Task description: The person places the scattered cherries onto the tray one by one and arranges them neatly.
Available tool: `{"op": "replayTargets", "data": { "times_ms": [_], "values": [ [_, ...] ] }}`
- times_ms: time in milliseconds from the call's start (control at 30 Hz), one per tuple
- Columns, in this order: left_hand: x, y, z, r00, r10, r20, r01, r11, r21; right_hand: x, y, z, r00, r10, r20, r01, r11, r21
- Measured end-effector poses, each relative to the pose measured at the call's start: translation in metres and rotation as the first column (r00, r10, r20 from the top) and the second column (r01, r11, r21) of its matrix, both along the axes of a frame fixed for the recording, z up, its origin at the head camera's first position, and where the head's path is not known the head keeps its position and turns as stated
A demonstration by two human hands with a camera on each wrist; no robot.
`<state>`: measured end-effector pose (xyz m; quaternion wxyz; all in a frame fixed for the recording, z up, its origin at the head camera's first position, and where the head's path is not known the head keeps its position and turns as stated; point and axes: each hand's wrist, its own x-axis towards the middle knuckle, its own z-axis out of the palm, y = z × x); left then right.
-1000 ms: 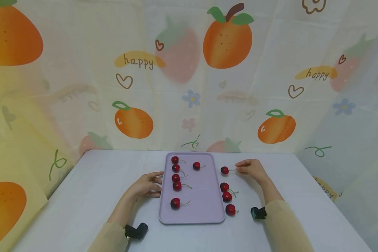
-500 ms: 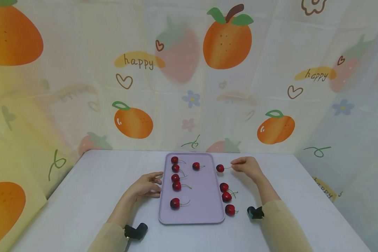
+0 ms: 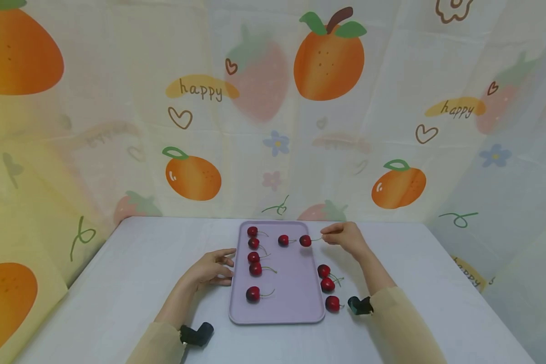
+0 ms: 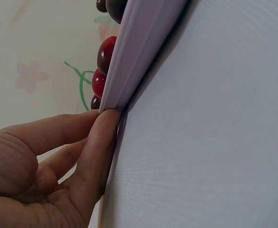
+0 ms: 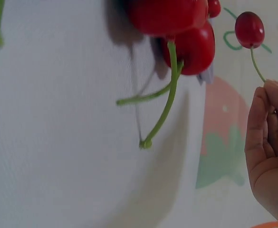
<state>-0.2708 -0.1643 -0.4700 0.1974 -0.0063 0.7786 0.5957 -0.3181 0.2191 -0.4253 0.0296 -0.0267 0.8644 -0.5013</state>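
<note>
My right hand (image 3: 347, 239) pinches a cherry (image 3: 305, 240) by its green stem, above the upper right edge of a lilac tray (image 3: 286, 298). The right wrist view shows this cherry (image 5: 249, 30) hanging clear of the hand (image 5: 272, 137). At the tray's left edge, my left hand (image 3: 213, 267) touches the rim with fingertips and thumb spread along it. In the left wrist view the hand's thumb (image 4: 98, 142) lies against the tray's outer wall (image 4: 143, 45). On the tray, several cherries (image 3: 256, 269) line the left side, and another cherry (image 3: 283, 240) lies near the top.
Just right of the tray, cherries lie on the white table (image 3: 164, 242): a pair (image 3: 327, 284) with crossed stems and a single cherry (image 3: 332, 304) nearer me. Behind the table hangs a fruit-patterned cloth (image 3: 264, 167). Each wrist carries a black camera (image 3: 197, 334).
My right hand has moved left, carrying the cherry by its stem from the table right of the tray to above the tray's right edge. The left hand has stayed in place.
</note>
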Motion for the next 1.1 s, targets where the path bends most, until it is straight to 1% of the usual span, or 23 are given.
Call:
{"op": "replayTargets", "data": {
  "times_ms": [233, 500, 833, 933, 1100],
  "values": [
    [0.001, -0.001, 0.001, 1.000, -0.016, -0.004, 0.016, 1.000, -0.005, 0.000, -0.017, -0.004, 0.999, 0.048, -0.017, -0.048, 0.998, -0.046],
    [0.001, -0.001, 0.002, 1.000, -0.019, -0.004, 0.019, 1.000, -0.006, 0.000, -0.034, -0.007, 0.999, 0.038, -0.017, -0.039, 0.999, -0.034],
    [0.001, 0.000, 0.001, 1.000, -0.017, -0.007, 0.017, 1.000, -0.011, 0.003, -0.044, -0.009, 1.000, 0.022, 0.000, -0.022, 1.000, 0.005],
    [0.001, 0.000, 0.001, 1.000, 0.000, 0.000, 0.000, 1.000, -0.007, 0.006, -0.047, -0.008, 1.000, 0.014, 0.005, -0.014, 1.000, 0.024],
    [0.001, 0.001, -0.001, 1.000, 0.008, 0.000, -0.008, 1.000, -0.002, 0.008, -0.050, -0.007, 1.000, 0.011, 0.012, -0.011, 0.999, 0.032]
  ]
}}
